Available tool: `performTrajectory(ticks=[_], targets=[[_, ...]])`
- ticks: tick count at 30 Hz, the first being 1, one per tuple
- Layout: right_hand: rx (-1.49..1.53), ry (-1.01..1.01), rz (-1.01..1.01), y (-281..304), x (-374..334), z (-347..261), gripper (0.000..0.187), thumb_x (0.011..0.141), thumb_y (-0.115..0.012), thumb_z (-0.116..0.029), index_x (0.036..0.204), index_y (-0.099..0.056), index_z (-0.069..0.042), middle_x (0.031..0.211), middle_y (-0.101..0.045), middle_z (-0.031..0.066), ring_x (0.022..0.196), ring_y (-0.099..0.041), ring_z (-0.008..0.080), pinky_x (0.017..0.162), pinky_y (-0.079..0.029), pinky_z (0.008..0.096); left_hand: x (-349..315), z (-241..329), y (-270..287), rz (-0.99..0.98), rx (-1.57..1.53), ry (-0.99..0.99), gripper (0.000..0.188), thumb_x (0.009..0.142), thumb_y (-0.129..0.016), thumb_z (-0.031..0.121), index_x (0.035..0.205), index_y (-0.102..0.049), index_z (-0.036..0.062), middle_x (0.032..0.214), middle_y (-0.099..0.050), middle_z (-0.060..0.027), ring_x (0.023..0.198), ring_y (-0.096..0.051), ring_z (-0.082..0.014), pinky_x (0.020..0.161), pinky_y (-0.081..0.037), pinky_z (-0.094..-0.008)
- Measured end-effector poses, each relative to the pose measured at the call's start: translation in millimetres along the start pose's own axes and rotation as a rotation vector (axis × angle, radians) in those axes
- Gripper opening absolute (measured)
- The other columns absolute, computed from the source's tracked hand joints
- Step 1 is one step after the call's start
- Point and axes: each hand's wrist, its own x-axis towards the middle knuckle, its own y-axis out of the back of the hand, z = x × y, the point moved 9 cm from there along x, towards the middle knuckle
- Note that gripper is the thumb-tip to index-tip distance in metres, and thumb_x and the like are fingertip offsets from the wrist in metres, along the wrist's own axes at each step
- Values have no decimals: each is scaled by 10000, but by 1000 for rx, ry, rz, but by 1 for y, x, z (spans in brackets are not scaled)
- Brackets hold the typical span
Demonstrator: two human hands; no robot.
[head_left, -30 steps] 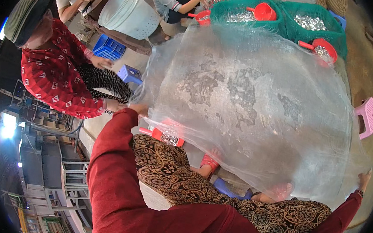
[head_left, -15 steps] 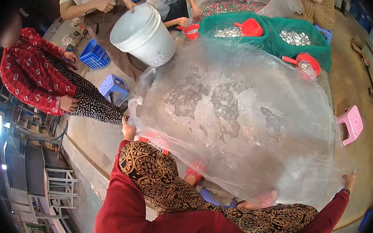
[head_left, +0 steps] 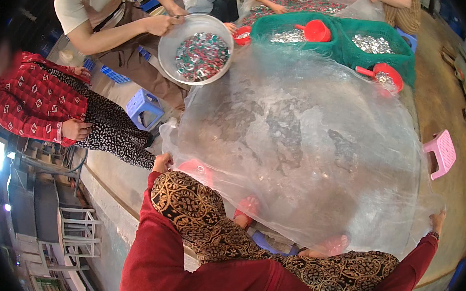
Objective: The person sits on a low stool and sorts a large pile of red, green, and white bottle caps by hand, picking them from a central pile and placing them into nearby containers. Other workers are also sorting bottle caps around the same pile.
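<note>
A wide, thin, see-through plastic sheet (head_left: 320,147) lies spread over the stained floor in front of me. My left hand (head_left: 163,162) is closed on its near left edge, beside my knee. At the near right, my right hand (head_left: 438,221) grips the other end of that edge, arm stretched out. Under the sheet near my left hand shows a red scoop (head_left: 197,171). Past the sheet's far left, a co-worker's hands hold a white bucket (head_left: 168,58) tipped toward me, with many small red, green and silver pieces (head_left: 202,55) inside.
Two green baskets (head_left: 295,19) of silver pieces stand at the back, with a red scoop (head_left: 387,78) against the right one. Behind them lies a heap of red and green pieces (head_left: 304,8). A pink stool (head_left: 441,153) stands right, a blue stool (head_left: 145,108) left. Other people surround the sheet.
The co-worker has tipped the bucket, so its mouth and contents now face me. My left hand has drawn slightly nearer, pulling the sheet over the red scoop. My right hand has barely moved.
</note>
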Motion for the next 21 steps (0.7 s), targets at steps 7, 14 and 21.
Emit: performTrajectory(ticks=[7,14,21], targets=[[14,113,99,8,36,60,928,521,-623,-43,1380,-278,22,1372,-323,263,1247,-351,386,1018,-344,388,4,-6,-21,308,-978,790,337,801,-597,284,887,-622,-40,687,-607,-160,674,-623,-282,652,-488,-406],[-62,174,66,51,52,46,940,525,-623,-55,1387,-259,28,1390,-305,262,1276,-321,368,1031,-328,380,-26,-114,-34,727,-797,999,406,894,-489,317,1015,-570,-63,754,-629,-156,723,-643,-297,685,-515,-419],[38,85,73,-20,3,18,938,514,-643,-21,1373,-271,34,1350,-344,274,1240,-370,387,1022,-353,404,7,-170,84,491,525,740,458,953,-314,313,1188,-425,-63,901,-619,-143,857,-624,-274,693,-518,-367]])
